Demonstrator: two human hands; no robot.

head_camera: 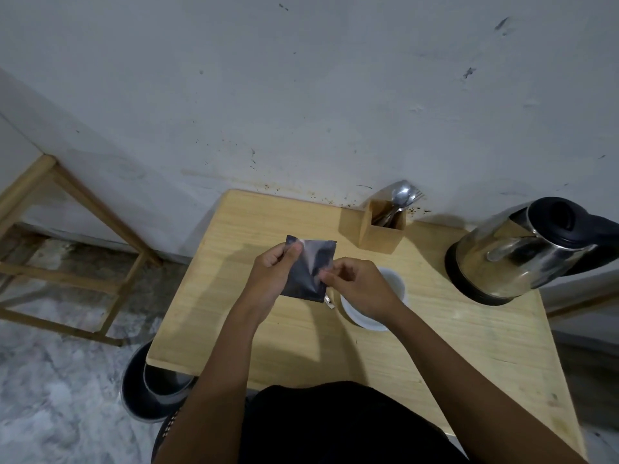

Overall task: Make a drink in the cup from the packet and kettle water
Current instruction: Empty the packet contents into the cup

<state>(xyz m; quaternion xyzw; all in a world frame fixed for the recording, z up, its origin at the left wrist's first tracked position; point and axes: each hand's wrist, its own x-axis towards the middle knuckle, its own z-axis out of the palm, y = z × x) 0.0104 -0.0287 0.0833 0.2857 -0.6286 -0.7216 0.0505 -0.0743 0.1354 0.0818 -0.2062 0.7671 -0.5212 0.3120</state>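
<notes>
A pale wooden table [268, 336] stands pushed against a scuffed, grey-white wall [301, 95] that is speckled with dark spots just above the tabletop. At 9 o'clock from the table a bare wooden frame [67, 229] stands on a mottled grey floor [50, 380], and a dark round bin [150, 393] sits half under the table's near-left corner.

Above the table's middle the person holds a dark, shiny packet [310, 267] clear of the surface. Its long axis runs from about 1 o'clock down to 7 o'clock, the far short edge pointing toward the wall. A thin torn strip hangs from its near-right corner. The left hand [271, 279] is closed on the packet's left edge, thumb pressed on the face near the far corner. The right hand [360, 288] pinches the right edge between thumb and curled fingers.

The white cup [393, 289] stands on the table at 3 o'clock from the packet, partly hidden beneath the right hand. A wooden holder [382, 234] with 1 spoon and 1 fork showing stands at 1 o'clock, near the wall. The steel kettle [516, 256], with its black lid and base, is at the table's right edge, well apart from the cup.
</notes>
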